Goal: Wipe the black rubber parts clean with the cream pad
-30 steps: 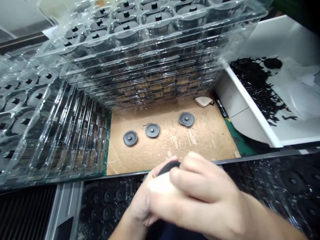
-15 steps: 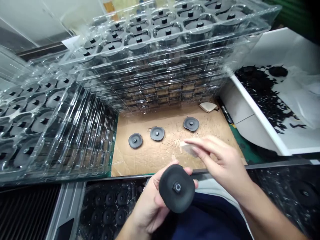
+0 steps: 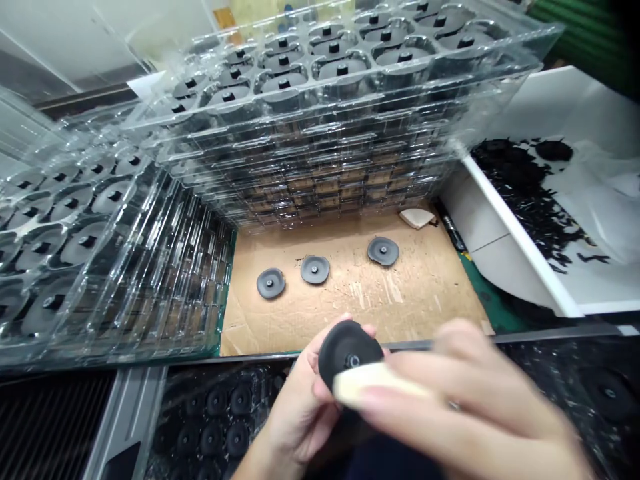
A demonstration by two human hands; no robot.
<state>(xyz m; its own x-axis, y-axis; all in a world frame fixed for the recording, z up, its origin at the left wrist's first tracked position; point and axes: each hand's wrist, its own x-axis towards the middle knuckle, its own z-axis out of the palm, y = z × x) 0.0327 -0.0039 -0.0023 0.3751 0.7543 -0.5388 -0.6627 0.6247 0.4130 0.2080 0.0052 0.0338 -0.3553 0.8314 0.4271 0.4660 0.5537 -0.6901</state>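
My left hand (image 3: 300, 413) grips a black rubber disc (image 3: 345, 350) with a small metal hub, held upright over the near edge of the bench. My right hand (image 3: 450, 407), blurred by motion, pinches a small pale wedge-shaped piece (image 3: 373, 385) and presses it against the lower face of the disc. Three more dark discs (image 3: 271, 283) (image 3: 315, 269) (image 3: 383, 251) lie flat on the brown cardboard sheet (image 3: 425, 293) beyond my hands.
Tall stacks of clear plastic trays (image 3: 320, 133) loaded with discs wall the back and the left (image 3: 100, 253). A white box (image 3: 520, 233) with black trimmings stands at the right. Another pale wedge (image 3: 417, 217) lies at the cardboard's far edge. Black trays of discs (image 3: 215, 413) sit near me.
My right hand has come back down from above the cardboard and brought the pale piece onto the disc. The left hand has kept the disc in about the same place.
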